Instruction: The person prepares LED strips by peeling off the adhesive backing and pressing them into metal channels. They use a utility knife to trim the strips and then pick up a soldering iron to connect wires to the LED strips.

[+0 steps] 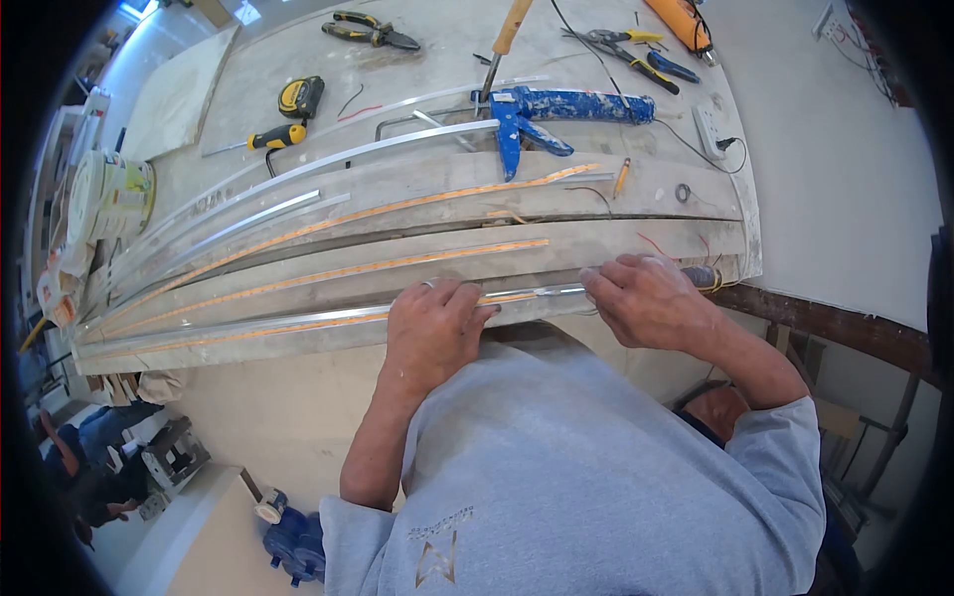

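An aluminium channel [288, 327] lies along the near edge of the workbench, with a yellow-orange LED strip [512, 296] running along it. My left hand [434, 328] is closed around the channel and strip, thumb toward the right. Further right, my right hand [646, 301] pinches near the channel's right end; its fingertips hide what exactly lies between them. Just beyond the channel is a shorter LED strip [397, 261]. Behind that, a longer LED strip [388, 206] curves across the boards.
A blue caulking gun [576, 105], a soldering iron [505, 38], pliers [373, 33], a tape measure [300, 96] and a screwdriver [260, 140] lie on the workbench [437, 70]. A power strip [710, 132] is at right, a white bucket [114, 194] at left. Another person [99, 457] is at lower left.
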`<action>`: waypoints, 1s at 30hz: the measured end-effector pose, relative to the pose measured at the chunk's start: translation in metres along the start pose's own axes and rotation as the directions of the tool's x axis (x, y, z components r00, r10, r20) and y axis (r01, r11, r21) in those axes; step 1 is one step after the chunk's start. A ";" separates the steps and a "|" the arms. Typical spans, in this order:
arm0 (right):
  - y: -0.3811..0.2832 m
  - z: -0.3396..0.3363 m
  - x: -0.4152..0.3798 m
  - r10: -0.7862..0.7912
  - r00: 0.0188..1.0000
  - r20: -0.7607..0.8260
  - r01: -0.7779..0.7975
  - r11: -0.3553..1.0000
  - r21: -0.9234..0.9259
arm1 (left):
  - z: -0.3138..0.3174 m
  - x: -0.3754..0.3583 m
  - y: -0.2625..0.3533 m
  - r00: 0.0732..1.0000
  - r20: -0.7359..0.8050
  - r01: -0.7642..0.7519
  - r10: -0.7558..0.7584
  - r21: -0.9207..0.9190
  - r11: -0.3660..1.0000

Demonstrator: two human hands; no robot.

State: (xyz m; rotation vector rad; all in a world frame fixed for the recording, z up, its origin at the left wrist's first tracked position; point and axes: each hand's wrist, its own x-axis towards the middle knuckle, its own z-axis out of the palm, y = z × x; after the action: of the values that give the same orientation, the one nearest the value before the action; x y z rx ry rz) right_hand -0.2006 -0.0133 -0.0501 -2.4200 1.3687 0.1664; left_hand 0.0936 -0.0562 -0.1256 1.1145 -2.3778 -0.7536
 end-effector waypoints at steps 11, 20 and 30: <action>0.001 0.007 -0.003 0.000 0.998 -0.057 0.004 0.997 0.072 | 0.001 -0.001 0.001 1.000 -0.003 -0.001 0.001 0.001 1.000; -0.004 0.006 0.001 0.014 0.999 0.030 -0.015 1.000 0.025 | 0.004 -0.005 0.000 1.000 -0.016 -0.007 0.007 0.009 1.000; -0.029 -0.008 0.027 -0.201 0.979 0.030 0.203 0.953 -0.224 | 0.009 -0.005 0.002 1.000 0.013 -0.010 0.010 -0.020 1.000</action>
State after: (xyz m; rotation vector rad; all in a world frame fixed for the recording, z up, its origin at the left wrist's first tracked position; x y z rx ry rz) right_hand -0.1622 -0.0237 -0.0429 -2.7262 1.1422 0.2924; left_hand 0.0901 -0.0487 -0.1314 1.0922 -2.3795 -0.7820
